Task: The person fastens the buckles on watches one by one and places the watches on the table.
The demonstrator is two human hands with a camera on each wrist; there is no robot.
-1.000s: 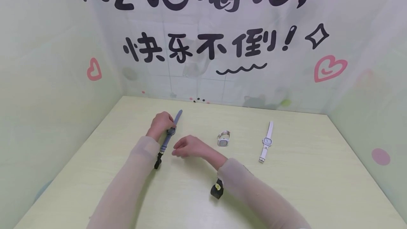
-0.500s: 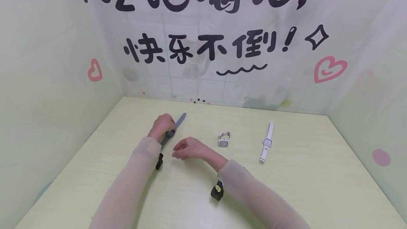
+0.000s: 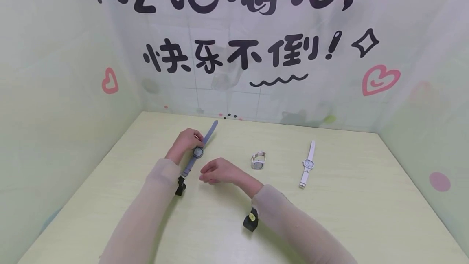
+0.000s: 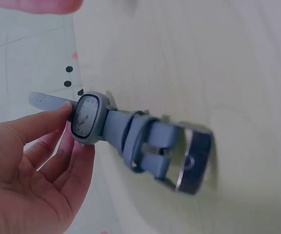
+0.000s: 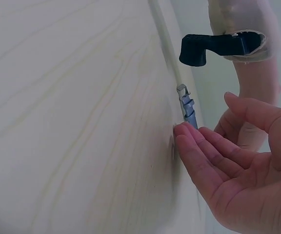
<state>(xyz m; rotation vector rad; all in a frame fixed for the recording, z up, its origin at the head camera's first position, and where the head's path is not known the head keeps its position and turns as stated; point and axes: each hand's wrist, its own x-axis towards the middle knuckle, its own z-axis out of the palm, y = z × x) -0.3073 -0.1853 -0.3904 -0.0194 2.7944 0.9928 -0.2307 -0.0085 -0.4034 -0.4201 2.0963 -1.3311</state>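
My left hand pinches a blue-grey wristwatch between thumb and fingers, just beside its dial. In the left wrist view the watch shows a rounded-square face, and its buckle end points toward the camera. The strap lies unfastened and stretched out, its plain tip reaching past the fingers. Nearby, to the right of the watch, my right hand hovers with relaxed, slightly bent fingers and nothing in them. From the right wrist view, the fingers of this hand appear loosely extended, with the watch's buckle end beyond.
A white-and-metal watch with its band closed in a loop stands right of my right hand. Farther right, a white watch lies flat with its strap straight. Walls with printed lettering enclose the pale table at the back and sides.
The blue-grey watch has tilted in my left hand; its dial now faces the head camera more fully and its strap tip sits farther back. My right hand stays in place.
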